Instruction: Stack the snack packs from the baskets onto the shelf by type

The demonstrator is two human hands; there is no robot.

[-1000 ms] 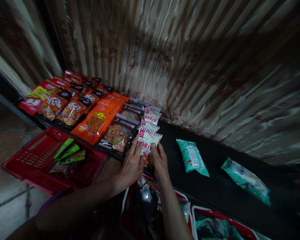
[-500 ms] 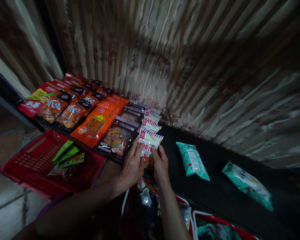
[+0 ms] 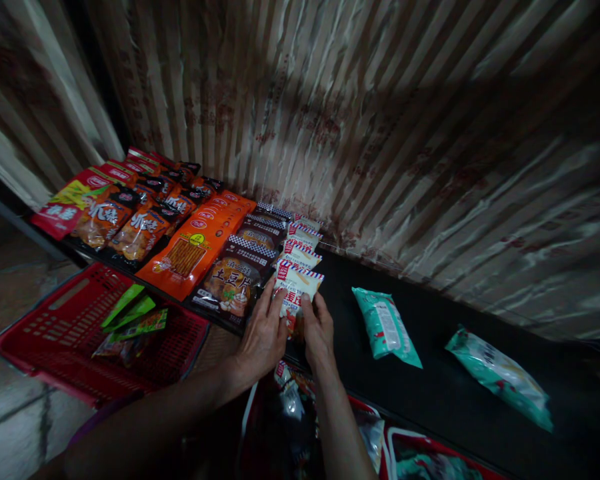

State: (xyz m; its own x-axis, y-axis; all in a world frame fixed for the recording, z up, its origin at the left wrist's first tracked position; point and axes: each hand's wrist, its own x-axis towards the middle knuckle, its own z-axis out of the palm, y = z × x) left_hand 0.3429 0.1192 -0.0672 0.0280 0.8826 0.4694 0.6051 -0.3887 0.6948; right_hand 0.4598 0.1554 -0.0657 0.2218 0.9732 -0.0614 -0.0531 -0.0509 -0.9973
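A white snack packet (image 3: 300,281) with a red-and-blue striped top edge lies at the front of an overlapping column of like packets (image 3: 303,245). My left hand (image 3: 263,333) grips its left side, fingers along the edge and thumb near the lower part. From the right, my right hand (image 3: 319,333) holds the opposite side, thumb on the printed face. Both hands cover part of the packet's lower half. Just left of my left hand are dark brown potato-slice packets (image 3: 230,281). Farther left come long orange packets (image 3: 190,250) of stick-shaped snacks.
Two green puffy bags (image 3: 387,327) lie apart on the black shelf (image 3: 350,373). Orange-black bags (image 3: 143,230) and red bags (image 3: 60,217) fill the left end. Below stand a red basket (image 3: 35,313) and more filled baskets (image 3: 393,443). A striped curtain (image 3: 290,100) hangs behind.
My view has shifted slightly. Both hands stay on the same white packet, which has hardly moved at the front of its column.
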